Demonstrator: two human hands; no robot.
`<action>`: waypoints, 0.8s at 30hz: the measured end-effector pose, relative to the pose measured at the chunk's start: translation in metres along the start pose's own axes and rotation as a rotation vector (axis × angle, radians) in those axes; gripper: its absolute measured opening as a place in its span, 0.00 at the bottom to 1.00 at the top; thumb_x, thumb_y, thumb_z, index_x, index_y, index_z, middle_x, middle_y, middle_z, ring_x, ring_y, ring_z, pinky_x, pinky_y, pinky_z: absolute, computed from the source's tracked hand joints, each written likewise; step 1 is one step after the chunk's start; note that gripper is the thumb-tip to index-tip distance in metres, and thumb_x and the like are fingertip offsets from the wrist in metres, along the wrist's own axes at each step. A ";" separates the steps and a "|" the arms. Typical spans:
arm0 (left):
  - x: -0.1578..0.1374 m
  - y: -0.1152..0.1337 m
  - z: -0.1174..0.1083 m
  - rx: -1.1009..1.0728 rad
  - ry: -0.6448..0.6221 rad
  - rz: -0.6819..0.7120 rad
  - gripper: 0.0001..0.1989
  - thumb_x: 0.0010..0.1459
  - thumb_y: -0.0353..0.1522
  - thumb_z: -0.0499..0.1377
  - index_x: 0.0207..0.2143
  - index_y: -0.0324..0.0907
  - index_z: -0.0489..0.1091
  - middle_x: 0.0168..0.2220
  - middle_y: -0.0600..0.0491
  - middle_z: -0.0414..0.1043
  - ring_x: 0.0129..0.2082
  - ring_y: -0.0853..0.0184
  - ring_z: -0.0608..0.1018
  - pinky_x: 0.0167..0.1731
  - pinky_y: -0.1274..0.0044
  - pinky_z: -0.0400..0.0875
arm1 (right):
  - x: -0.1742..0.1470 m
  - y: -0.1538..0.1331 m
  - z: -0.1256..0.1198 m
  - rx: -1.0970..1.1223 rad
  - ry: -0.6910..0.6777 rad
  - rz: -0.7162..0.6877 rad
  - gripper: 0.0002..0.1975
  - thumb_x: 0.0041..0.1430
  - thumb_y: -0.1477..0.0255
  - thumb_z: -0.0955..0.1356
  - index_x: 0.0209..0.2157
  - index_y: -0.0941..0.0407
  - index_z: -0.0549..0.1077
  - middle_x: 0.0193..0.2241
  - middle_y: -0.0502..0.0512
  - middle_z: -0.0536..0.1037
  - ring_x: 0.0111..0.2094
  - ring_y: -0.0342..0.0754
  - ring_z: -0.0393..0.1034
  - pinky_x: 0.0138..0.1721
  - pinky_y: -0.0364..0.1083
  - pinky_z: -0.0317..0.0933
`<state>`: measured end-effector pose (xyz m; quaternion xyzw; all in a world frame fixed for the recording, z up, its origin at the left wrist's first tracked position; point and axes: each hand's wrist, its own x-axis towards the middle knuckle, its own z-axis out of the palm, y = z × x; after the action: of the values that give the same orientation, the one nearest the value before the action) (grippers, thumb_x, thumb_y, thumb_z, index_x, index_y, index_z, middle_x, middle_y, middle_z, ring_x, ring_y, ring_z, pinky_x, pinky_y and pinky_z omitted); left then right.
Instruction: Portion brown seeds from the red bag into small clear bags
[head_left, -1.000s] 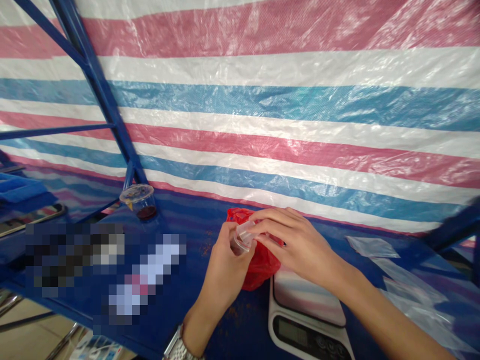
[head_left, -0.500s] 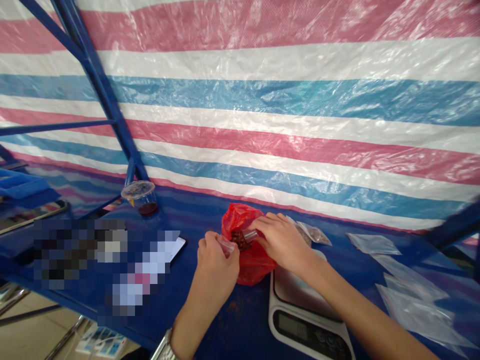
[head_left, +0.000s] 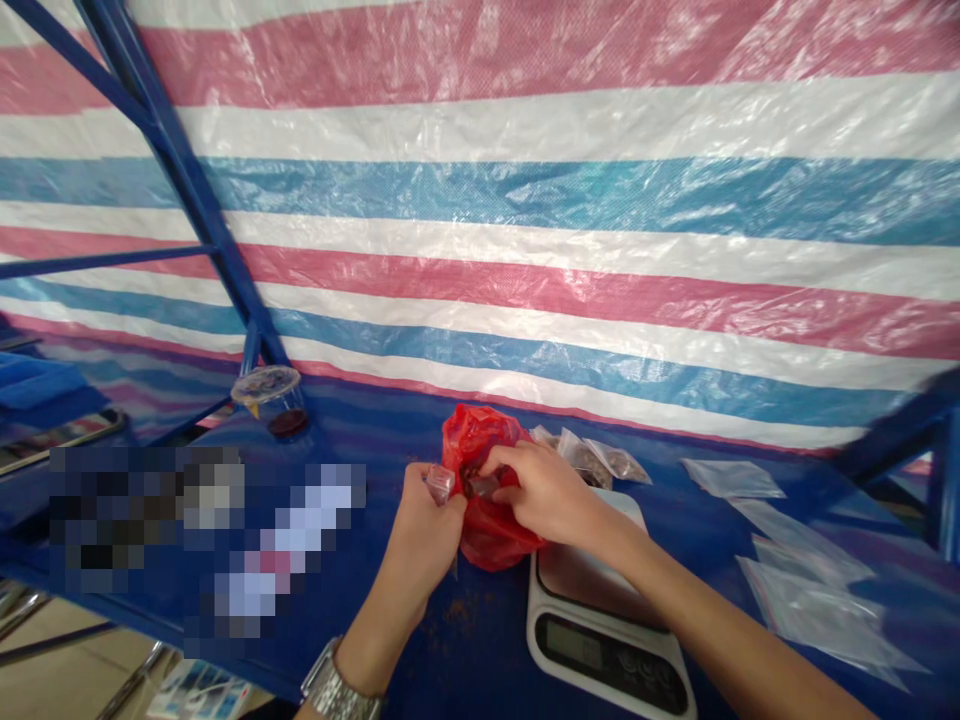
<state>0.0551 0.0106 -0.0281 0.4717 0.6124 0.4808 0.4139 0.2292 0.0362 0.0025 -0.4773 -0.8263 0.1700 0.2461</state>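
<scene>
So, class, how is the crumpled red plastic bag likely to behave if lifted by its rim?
The crumpled red plastic bag would probably be floppy, since its thin-looking sides are wrinkled. The small dark bits inside may make its bottom sag. With its mouth open, it could spill them if tipped.

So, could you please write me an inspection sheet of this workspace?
Surface: blue tabletop, with brown specks on it.
Things in use: open red plastic bag with brown contents; digital scale beside it; small clear plastic bag.
Clutter: lidded clear plastic cup with dark red contents; filled clear bags behind the scale; flat clear bags at right; pixelated items at left, unreadable.
Hands: left hand holds the small clear plastic bag; right hand has its fingertips in the red bag's mouth, its grip partly hidden.
Cables: possibly a thin white one below the table's near-left edge; too small to confirm.
Surroundings: striped plastic sheeting; blue metal frame.
</scene>
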 end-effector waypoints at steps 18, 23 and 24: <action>-0.005 0.018 -0.010 0.239 0.029 0.276 0.03 0.57 0.27 0.58 0.34 0.43 0.68 0.31 0.54 0.71 0.32 0.65 0.74 0.34 0.76 0.66 | 0.002 -0.004 -0.027 0.526 0.027 0.092 0.08 0.58 0.76 0.69 0.40 0.54 0.79 0.40 0.53 0.83 0.40 0.49 0.76 0.44 0.48 0.68; -0.007 0.018 -0.007 0.229 0.004 0.326 0.05 0.58 0.28 0.58 0.37 0.43 0.72 0.35 0.52 0.74 0.35 0.63 0.75 0.36 0.74 0.67 | -0.005 -0.027 -0.030 0.194 0.211 -0.124 0.13 0.60 0.81 0.69 0.42 0.51 0.78 0.44 0.52 0.83 0.45 0.51 0.75 0.50 0.51 0.64; -0.007 0.018 -0.006 0.220 -0.001 0.335 0.06 0.58 0.28 0.58 0.38 0.42 0.72 0.35 0.52 0.74 0.36 0.63 0.75 0.36 0.74 0.68 | -0.007 -0.031 -0.029 0.100 0.235 -0.190 0.14 0.61 0.82 0.69 0.43 0.50 0.78 0.45 0.52 0.83 0.47 0.51 0.75 0.51 0.52 0.62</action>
<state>0.0542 0.0043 -0.0087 0.6095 0.5739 0.4729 0.2747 0.2267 0.0166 0.0407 -0.4008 -0.8238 0.1298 0.3793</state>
